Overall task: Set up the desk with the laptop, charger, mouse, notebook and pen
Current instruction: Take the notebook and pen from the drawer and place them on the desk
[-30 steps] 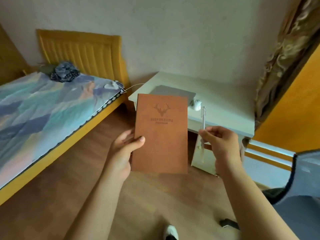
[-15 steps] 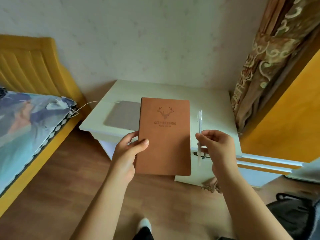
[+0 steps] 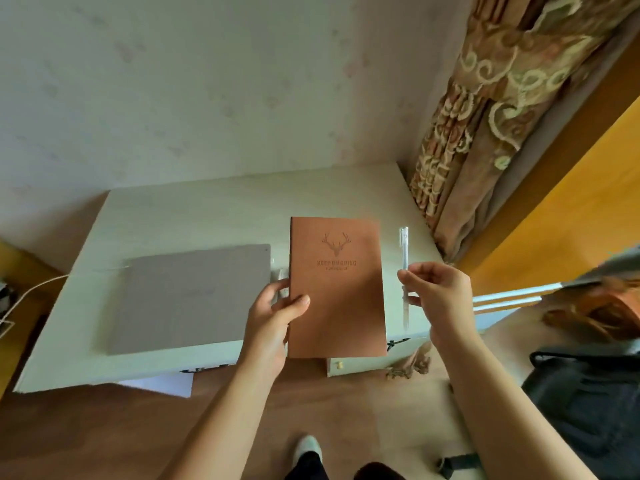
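My left hand (image 3: 273, 317) grips the left edge of a brown notebook (image 3: 337, 289) with a deer-head print, held upright over the right part of the pale desk (image 3: 194, 216). Thumb and fingers of my right hand (image 3: 438, 292) pinch a clear white pen (image 3: 404, 247), which stands vertical just right of the notebook. A closed grey laptop (image 3: 190, 296) lies flat on the desk's left half. A white cable (image 3: 27, 292) runs off the desk's left edge. The notebook hides most of a small white object (image 3: 282, 273), too covered to identify.
A patterned brown curtain (image 3: 485, 116) hangs at the desk's right corner, beside an orange wall (image 3: 571, 202). A dark bag (image 3: 585, 393) sits on the wooden floor at the right. My foot (image 3: 306, 446) stands on the floor before the desk.
The view has moved closer to the desk, which now sits directly below my hands. Notebook and pen stay held the same way, now over the desktop.
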